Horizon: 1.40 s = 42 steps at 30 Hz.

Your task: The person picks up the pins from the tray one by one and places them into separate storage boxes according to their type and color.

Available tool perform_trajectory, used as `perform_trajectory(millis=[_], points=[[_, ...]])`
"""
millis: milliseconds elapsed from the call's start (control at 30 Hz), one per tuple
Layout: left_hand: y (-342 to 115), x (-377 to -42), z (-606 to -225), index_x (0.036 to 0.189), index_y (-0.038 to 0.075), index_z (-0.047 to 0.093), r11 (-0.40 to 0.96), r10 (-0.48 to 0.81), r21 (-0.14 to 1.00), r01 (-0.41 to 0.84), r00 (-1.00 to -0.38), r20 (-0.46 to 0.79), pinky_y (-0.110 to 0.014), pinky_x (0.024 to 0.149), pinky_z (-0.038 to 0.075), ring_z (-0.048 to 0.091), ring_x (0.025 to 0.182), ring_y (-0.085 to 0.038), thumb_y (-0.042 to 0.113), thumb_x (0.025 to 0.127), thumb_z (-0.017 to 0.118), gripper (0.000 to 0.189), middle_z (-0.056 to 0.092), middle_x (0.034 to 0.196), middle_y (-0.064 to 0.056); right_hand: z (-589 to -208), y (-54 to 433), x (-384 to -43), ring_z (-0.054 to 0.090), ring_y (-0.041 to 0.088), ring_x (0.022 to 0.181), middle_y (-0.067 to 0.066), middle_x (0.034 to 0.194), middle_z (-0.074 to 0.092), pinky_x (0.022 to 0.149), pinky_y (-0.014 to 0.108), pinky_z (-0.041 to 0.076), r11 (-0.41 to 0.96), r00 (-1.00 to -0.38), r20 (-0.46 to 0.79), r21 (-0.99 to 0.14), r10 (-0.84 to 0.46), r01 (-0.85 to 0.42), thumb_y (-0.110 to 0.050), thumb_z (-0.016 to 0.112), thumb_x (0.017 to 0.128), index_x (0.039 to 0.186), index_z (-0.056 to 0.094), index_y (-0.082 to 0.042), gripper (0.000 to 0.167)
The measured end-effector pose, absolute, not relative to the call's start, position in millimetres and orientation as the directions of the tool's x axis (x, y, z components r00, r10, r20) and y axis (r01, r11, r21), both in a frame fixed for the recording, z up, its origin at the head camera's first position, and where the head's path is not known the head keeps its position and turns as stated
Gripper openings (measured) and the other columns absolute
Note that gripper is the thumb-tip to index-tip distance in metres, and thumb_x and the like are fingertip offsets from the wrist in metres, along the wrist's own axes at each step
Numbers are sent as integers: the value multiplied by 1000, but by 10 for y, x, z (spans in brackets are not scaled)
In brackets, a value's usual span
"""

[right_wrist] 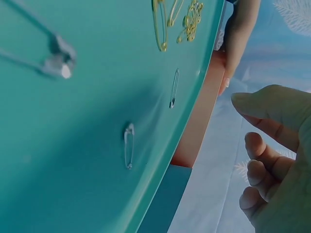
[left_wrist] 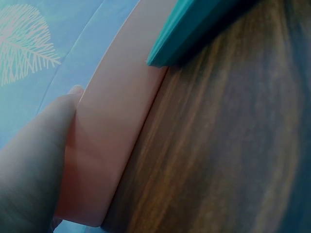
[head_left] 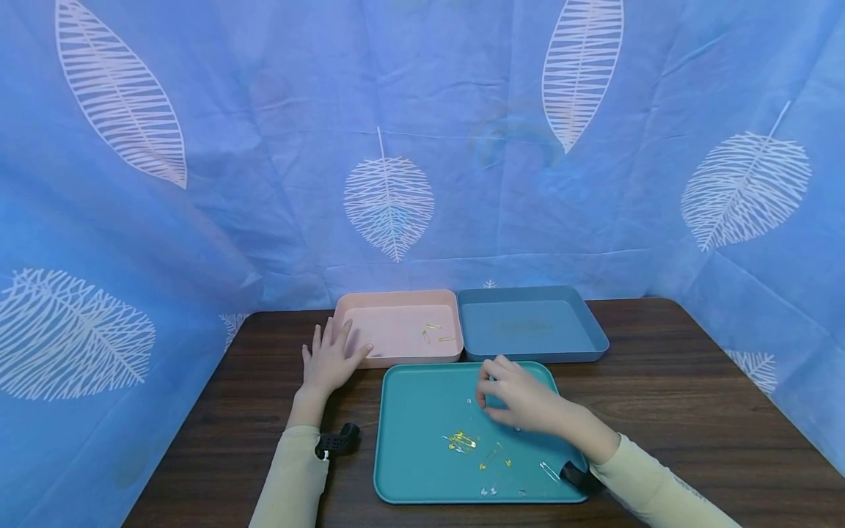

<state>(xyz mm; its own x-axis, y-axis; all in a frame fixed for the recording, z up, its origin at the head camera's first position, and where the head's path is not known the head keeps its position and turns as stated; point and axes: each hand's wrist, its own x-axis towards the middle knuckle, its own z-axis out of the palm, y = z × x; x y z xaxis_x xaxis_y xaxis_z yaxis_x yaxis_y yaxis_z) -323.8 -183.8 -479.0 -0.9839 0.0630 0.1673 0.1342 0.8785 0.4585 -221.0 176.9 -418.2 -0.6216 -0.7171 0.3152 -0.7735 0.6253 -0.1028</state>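
Spread left hand (head_left: pixel 328 367) touches pink tray (head_left: pixel 386 323); right hand (head_left: pixel 521 398) curls loosely, empty.
Best pinch one silver pin (right_wrist: pixel 126 148) midway.

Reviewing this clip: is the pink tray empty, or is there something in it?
Not empty. In the head view, the pink tray holds three yellowish safety pins, lying toward its right side.

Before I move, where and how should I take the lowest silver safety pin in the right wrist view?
Probably from above, pinching the silver safety pin midway, grip across its long sides: it lies flat and narrow on the teal tray, apart from the other pins.
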Motion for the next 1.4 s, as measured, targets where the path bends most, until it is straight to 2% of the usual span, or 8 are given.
perform_trajectory(millis=[167,400,833,1400], points=[[-1843,-3236,-4792,156,26,23,873,66,468,138,-984,167,-77,110,5,4,150,-45,73,88,47,86,5,165,-15,-4196,1800,-2148,36,8,86,-9,94,50,73,24,34,628,-647,258,-163,-717,-761,-11,75,81,83,67,-23,14],[-1839,-3233,-4772,156,26,23,875,63,467,128,-986,153,-77,110,6,2,151,-44,73,88,47,87,5,165,-15,-4218,1860,-2054,38,7,89,-11,94,51,75,26,36,649,-696,166,-262,-698,-714,-12,78,79,81,66,-26,19],[-1841,-3226,-4764,156,26,23,874,62,470,126,-987,151,-76,111,5,3,151,-45,71,88,48,85,5,165,-15,-4211,1936,-1936,34,7,87,-9,94,50,73,23,34,653,-703,53,-330,-709,-682,-9,76,79,85,66,-28,23],[-1837,-3226,-4758,157,26,22,872,67,471,130,-987,149,-76,110,4,1,151,-45,72,88,47,86,4,165,-16,-4259,1980,-1844,33,5,86,-10,97,51,72,21,34,628,-690,31,-384,-723,-676,-12,77,79,91,66,-29,24]])
